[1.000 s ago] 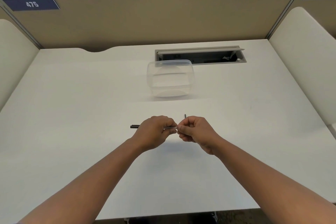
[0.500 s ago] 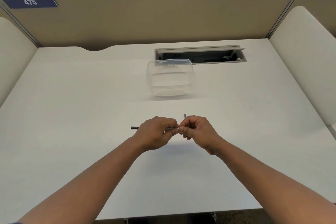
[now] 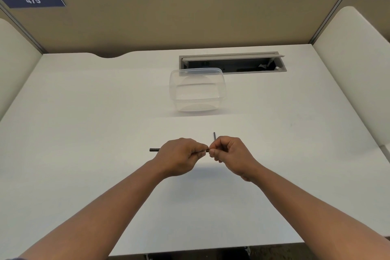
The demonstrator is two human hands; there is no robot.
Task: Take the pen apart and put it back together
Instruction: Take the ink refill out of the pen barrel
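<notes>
white desk (image 3: 84, 133) lies under both my hands, which meet near its middle. my left hand (image 3: 181, 154) is curled tight around the dark pen barrel (image 3: 155, 150), whose free end pokes out toward nine o'clock. my right hand (image 3: 230, 153) is pinched closed at the barrel's other end, thumb and forefinger touching those of the left hand; a thin dark piece (image 3: 214, 136) sticks up from that fist toward twelve o'clock. i cannot tell what the piece is. both hands are held just above the desk surface. at twelve o'clock from my hands sits a clear plastic tub (image 3: 197, 89), well apart, and just beyond it the open cable tray (image 3: 232, 63) set into the desk.
</notes>
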